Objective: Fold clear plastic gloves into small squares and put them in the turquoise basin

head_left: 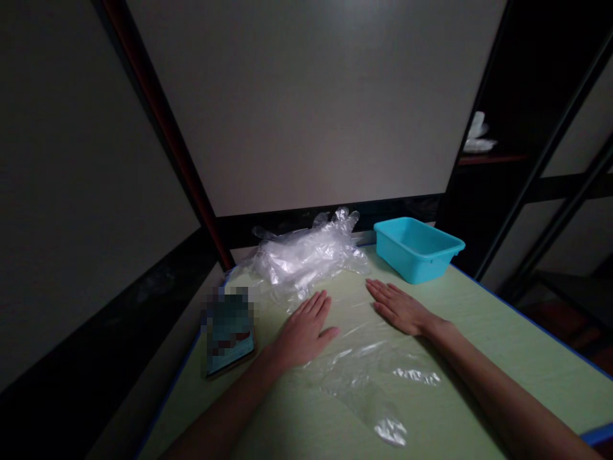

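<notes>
Tabletop [507, 351], pale green. Heap of clear plastic gloves [306, 255] at far edge; turquoise basin [416, 259] right of it. 1 loose glove [359, 383], wrinkled, nearer. Phone [234, 354] (partly pixelated) far left. Left hand [299, 335] and right hand [400, 310] palm-down beside glove's far part, fingers nearly together, pinching nothing. Light, even palm pressure should limit creases.
</notes>
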Demonstrator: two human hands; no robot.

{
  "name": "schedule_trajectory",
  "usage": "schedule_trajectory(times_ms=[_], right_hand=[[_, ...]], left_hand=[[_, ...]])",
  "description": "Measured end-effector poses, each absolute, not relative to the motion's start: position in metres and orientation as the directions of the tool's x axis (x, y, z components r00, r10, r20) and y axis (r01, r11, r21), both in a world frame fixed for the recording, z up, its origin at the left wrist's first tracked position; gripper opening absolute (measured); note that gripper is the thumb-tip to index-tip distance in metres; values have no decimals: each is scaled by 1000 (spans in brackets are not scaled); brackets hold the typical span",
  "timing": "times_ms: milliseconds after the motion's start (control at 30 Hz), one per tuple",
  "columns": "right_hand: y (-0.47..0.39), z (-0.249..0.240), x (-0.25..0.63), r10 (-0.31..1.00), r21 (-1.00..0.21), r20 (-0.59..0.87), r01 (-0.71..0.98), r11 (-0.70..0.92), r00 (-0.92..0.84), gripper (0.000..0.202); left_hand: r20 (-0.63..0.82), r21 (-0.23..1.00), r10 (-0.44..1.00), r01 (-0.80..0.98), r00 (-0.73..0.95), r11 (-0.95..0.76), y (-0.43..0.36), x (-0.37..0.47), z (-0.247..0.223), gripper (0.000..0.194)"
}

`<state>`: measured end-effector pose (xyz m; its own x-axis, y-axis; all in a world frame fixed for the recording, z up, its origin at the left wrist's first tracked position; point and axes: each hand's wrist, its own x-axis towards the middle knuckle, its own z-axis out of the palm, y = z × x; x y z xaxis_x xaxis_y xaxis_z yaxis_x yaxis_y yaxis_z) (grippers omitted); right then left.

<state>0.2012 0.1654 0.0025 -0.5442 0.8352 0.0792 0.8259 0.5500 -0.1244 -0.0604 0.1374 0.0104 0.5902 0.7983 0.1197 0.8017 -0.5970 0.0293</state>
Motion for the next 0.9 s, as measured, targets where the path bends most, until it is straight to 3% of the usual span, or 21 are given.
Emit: schedule_trajectory(times_ms=[233, 567, 900], right_hand=[[166, 0, 201, 836, -131, 116, 826, 548, -536, 56], [166, -2, 202, 823, -115, 144, 817, 565, -549, 54], [174, -1, 207, 824, -122, 146, 816, 565, -548, 56]], left_hand=[[109, 40, 829, 831, 548, -554, 127, -56, 22, 63], [160, 77, 739, 738, 654, -670, 136, 34, 16, 59], [108, 51, 773, 773, 626, -633, 136, -23, 11, 57]])
